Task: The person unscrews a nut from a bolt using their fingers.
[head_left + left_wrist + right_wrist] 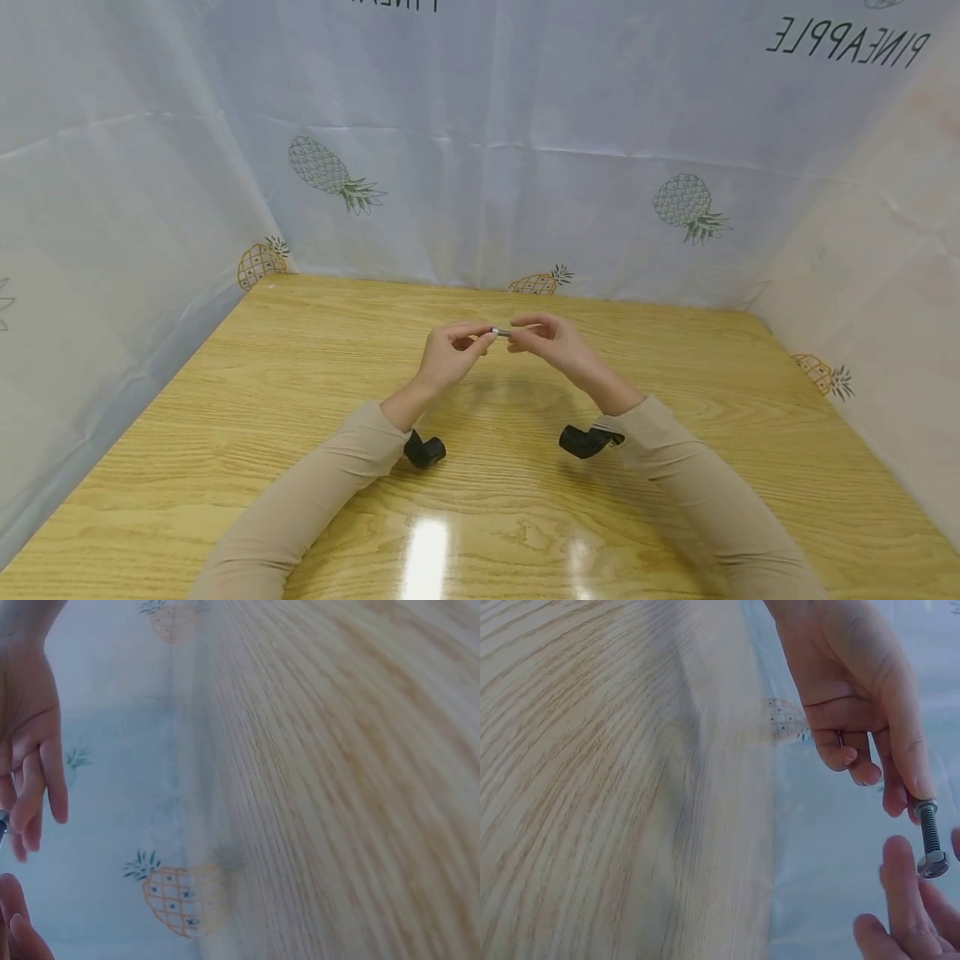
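Observation:
A silver threaded bolt [931,829] is held in the air between the two hands. My left hand [447,357] pinches one end of it between thumb and fingertip; the right wrist view shows this left hand [862,697] coming from the top, its other fingers loosely curled. At the other end sits a hexagonal piece [933,865]. Around that end are the fingertips of my right hand [558,343], fairly straight and spread, with a small gap visible beside the metal. In the left wrist view the right hand [30,720] shows at upper left, and only a bolt end shows at the edge.
Below the hands spreads a wood-grain table [480,517]. A pale curtain [480,208] with pineapple prints stands behind it and at both sides. Black wrist mounts [425,452] hang under the sleeves [330,475].

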